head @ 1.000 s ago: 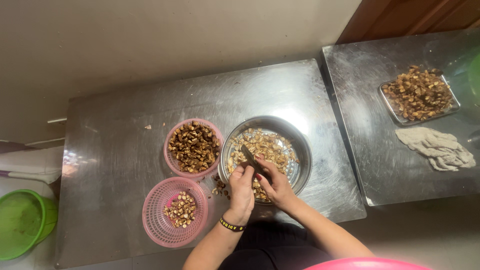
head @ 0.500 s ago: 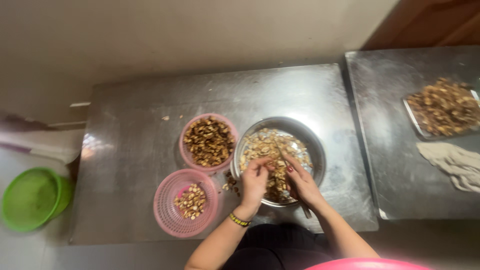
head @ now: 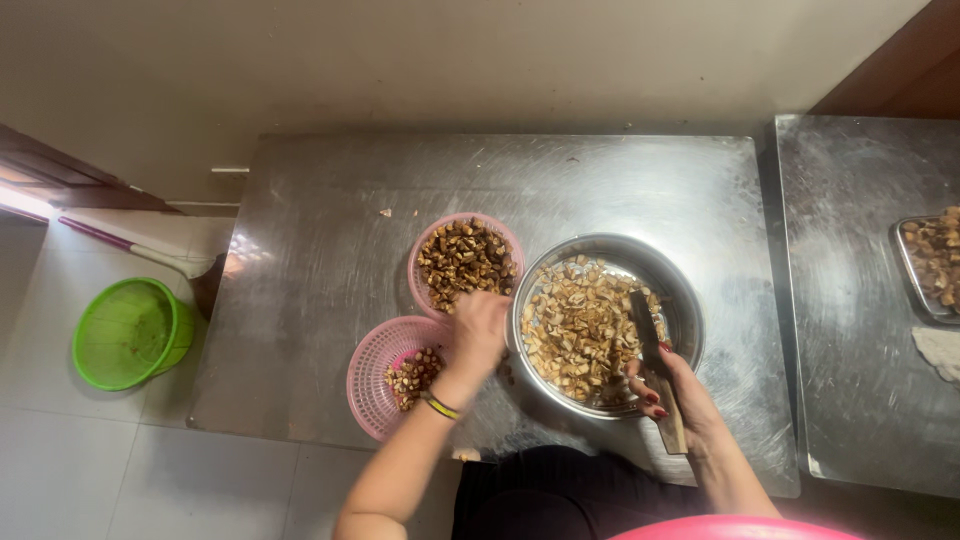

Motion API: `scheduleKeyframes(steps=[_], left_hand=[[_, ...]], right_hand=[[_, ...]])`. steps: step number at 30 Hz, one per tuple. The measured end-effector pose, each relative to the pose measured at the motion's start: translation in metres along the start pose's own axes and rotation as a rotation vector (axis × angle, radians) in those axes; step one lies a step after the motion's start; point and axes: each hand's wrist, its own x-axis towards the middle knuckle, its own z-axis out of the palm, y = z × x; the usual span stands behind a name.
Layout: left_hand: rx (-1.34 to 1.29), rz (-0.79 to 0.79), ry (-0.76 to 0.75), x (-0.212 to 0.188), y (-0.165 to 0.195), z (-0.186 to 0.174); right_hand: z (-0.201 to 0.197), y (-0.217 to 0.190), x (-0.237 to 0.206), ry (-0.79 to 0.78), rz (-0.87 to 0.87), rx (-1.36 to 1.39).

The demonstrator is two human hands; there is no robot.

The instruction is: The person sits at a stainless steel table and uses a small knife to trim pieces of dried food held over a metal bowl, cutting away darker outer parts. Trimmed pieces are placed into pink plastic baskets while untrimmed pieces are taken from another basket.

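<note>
The knife worries us most; its blade lies over the steel bowl of chopped pieces with the edge near our own fingers, so a slip on the slick rim could nick us or tip pieces onto the counter; the near pink basket overhangs the counter's front edge and a nudge might send it off. Our right hand is clamped around the knife's wooden handle at the bowl's near rim. Our left hand hovers between the far pink basket and the bowl, fingers curled together; whether it pinches a piece we cannot tell.
</note>
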Motion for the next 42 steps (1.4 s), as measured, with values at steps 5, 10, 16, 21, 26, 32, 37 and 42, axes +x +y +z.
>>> scheduleKeyframes(steps=[5,10,16,21,26,32,37,42], left_hand=[[0.325,0.101,-0.121,0.029,-0.042,-0.043],[0.296,0.109,-0.293,0.043,-0.039,-0.058],[-0.018,0.039,-0.343,0.061,-0.052,-0.075],[-0.728,-0.161,-0.300,0.069,-0.061,-0.075],[-1.105,-0.268,-0.409,0.057,-0.051,-0.060],[-1.449,-0.255,-0.503,0.023,-0.025,-0.038],[-1.475,-0.285,-0.522,-0.018,-0.013,-0.039],[-1.397,-0.299,-0.493,-0.047,-0.003,-0.054]], right_hand=[[0.007,0.000,-0.005,0.003,0.000,-0.050],[0.006,0.005,-0.006,-0.088,-0.041,-0.083],[0.007,0.006,-0.006,-0.109,-0.027,-0.106],[0.017,0.007,-0.007,-0.084,-0.044,-0.161],[0.029,0.015,-0.008,-0.153,-0.105,-0.349],[0.065,0.031,-0.011,-0.253,-0.469,-0.930],[0.101,0.035,-0.008,-0.465,-0.905,-1.127],[0.113,0.040,-0.013,-0.431,-0.645,-1.186]])
